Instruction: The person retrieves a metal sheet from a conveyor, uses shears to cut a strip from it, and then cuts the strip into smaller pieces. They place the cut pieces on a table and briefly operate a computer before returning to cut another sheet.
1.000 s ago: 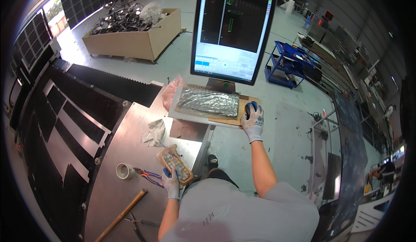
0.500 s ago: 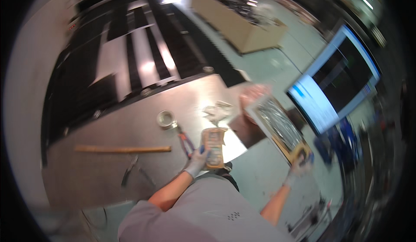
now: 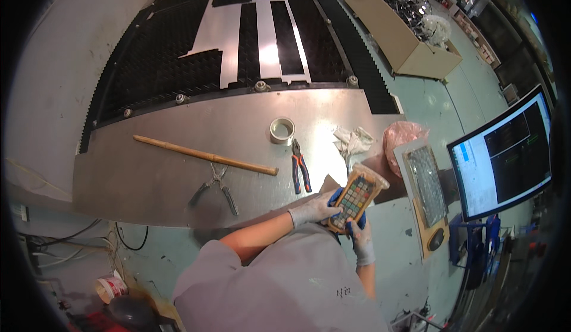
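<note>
A yellowish handheld remote control [image 3: 355, 200] with rows of coloured buttons, in a clear plastic wrap, is tilted in front of my body. My left hand [image 3: 318, 208], in a grey glove with blue fingers, grips its left side with the thumb over the lower buttons. My right hand [image 3: 361, 241], gloved alike, is closed round its lower right edge, thumb on the keypad face. The fingers behind the control are hidden. On the metal tabletop nearby lie orange-and-blue pliers [image 3: 300, 168] and a crumpled white rag [image 3: 354, 141].
A tape roll [image 3: 282, 131], a wooden stick [image 3: 205, 154] and black-handled cutters [image 3: 215, 190] lie on the metal tabletop [image 3: 119, 171]. Beyond is a slatted machine bed with cut sheet metal [image 3: 229, 40]. To the right are a plastic-covered keyboard [image 3: 427, 180], a mouse [image 3: 436, 240] and a monitor [image 3: 505, 153].
My right hand has left the mouse and moved left onto the remote control. The control, still in my left hand, has turned to slant rightward. The view has shifted.
</note>
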The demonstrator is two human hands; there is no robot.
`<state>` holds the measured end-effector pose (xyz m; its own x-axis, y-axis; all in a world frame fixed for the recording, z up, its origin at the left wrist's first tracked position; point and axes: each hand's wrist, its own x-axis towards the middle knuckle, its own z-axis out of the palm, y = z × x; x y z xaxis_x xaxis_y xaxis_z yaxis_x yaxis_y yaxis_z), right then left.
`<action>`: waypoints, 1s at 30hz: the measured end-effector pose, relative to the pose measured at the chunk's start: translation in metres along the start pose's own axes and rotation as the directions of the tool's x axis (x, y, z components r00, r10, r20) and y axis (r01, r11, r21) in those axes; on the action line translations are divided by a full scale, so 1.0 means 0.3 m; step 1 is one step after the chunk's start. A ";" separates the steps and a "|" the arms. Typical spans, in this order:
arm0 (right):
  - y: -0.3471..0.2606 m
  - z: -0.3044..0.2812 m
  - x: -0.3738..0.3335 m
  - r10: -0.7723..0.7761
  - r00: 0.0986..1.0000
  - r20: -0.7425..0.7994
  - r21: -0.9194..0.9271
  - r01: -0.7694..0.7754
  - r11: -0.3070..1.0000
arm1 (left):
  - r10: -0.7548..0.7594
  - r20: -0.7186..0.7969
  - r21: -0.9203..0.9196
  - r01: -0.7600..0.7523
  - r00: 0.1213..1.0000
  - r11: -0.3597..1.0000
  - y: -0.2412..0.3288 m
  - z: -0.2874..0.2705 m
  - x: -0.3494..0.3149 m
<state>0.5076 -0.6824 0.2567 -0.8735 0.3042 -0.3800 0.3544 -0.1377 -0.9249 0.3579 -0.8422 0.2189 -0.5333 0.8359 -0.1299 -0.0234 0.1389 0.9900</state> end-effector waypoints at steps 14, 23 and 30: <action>-0.088 0.089 -0.004 0.000 0.990 -0.142 0.044 0.006 0.999 | -0.158 -0.097 -0.304 0.122 0.983 0.945 -0.030 0.003 0.012; -0.009 0.079 0.010 0.094 0.992 -0.086 0.011 -0.093 0.996 | -0.286 -0.229 0.036 0.302 0.930 0.953 -0.047 0.023 -0.031; 0.007 0.081 0.041 0.124 0.992 -0.009 0.050 -0.124 0.991 | -0.370 -0.257 -0.015 0.379 0.893 0.925 -0.116 0.042 -0.043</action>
<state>0.4895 -0.7020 0.2503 -0.8198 0.2928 -0.4922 0.4426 -0.2213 -0.8690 0.3762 -0.8510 0.1854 -0.6848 0.5583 -0.4683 -0.2368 0.4373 0.8676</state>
